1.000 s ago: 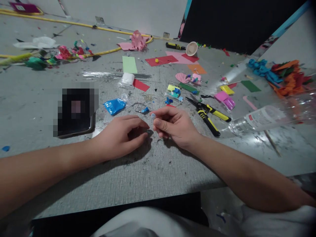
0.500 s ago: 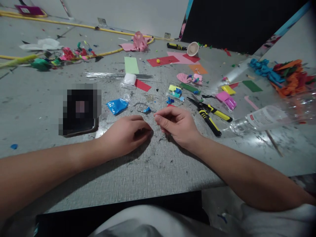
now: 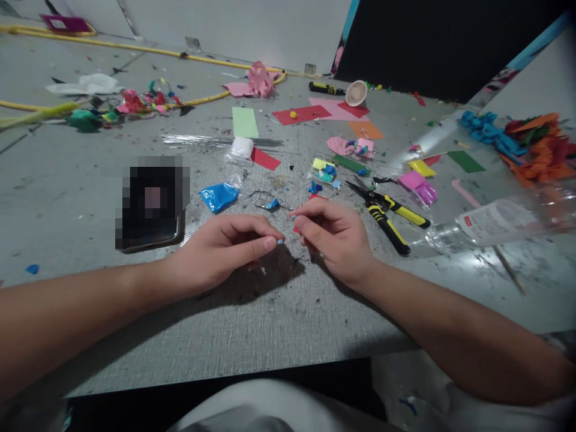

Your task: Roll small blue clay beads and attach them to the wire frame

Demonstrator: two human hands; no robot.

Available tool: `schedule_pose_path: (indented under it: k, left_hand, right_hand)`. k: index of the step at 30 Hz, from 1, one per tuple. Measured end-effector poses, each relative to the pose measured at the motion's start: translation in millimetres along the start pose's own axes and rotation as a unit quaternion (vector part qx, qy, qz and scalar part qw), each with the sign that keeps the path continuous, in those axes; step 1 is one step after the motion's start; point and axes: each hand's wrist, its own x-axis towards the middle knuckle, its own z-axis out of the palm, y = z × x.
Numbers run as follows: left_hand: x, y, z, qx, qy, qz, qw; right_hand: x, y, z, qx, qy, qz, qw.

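Note:
My left hand (image 3: 238, 249) has thumb and forefinger pinched on a tiny light-blue bit of clay (image 3: 279, 241), just above the table. My right hand (image 3: 330, 234) is also closed in a pinch, with a speck of light blue (image 3: 293, 217) showing at its fingertips. Behind the fingers lies a bent wire loop (image 3: 261, 198) with a blue lump (image 3: 272, 204) on it; its tail runs toward my right fingertips, and I cannot tell whether they touch. A packet of blue clay (image 3: 219, 197) rests beyond my left hand.
Black-and-yellow pliers (image 3: 389, 219) and a clear plastic bottle (image 3: 490, 219) lie on the right. A phone (image 3: 150, 207) is at left. Further back are thin wires (image 3: 198, 140), coloured paper (image 3: 245, 122), a packet of white clay (image 3: 242, 148) and a yellow cord (image 3: 135, 51).
My left hand has turned and lifted slightly, so its thumb and the light-blue bit now show. My right hand has shifted little. The view has moved slightly.

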Motion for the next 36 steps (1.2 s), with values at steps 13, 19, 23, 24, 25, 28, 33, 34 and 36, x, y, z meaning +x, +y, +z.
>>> schedule_pose_path:
  k: [13, 19, 23, 24, 25, 28, 33, 34, 36]
  left_hand:
    - [7, -9, -1.3, -0.186, 0.037, -0.084, 0.978]
    - [7, -10, -0.6, -0.207, 0.043, -0.081, 0.974]
    - [7, -11, -0.1, -0.225, 0.052, -0.086, 0.969]
    - [6, -11, 0.4, -0.229, 0.053, -0.087, 0.968]
    - [6, -11, 1.1, -0.235, 0.054, -0.088, 0.967]
    - [5, -11, 3.5, -0.252, 0.049, -0.095, 0.962]
    - [4, -14, 5.5, -0.271, 0.032, -0.091, 0.958]
    - [3, -14, 5.4, -0.272, 0.029, -0.092, 0.957]
    - [3, -15, 5.0, -0.274, 0.027, -0.089, 0.957]
  right_hand:
    - [-13, -4, 3, -0.141, -0.007, -0.176, 0.974]
    - [-15, -4, 2, -0.071, -0.043, -0.13, 0.988]
    - [-17, -4, 2, -0.048, -0.068, -0.091, 0.992]
    - [-18, -4, 2, -0.048, -0.07, -0.089, 0.992]
    - [-18, -3, 3, -0.047, -0.074, -0.089, 0.992]
    - [-19, -2, 4, -0.045, -0.078, -0.086, 0.992]
    - [-19, -1, 4, -0.024, -0.086, -0.078, 0.993]
    - [-19, 0, 4, -0.023, -0.091, -0.077, 0.993]
    - [-18, 0, 4, -0.02, -0.096, -0.076, 0.992]
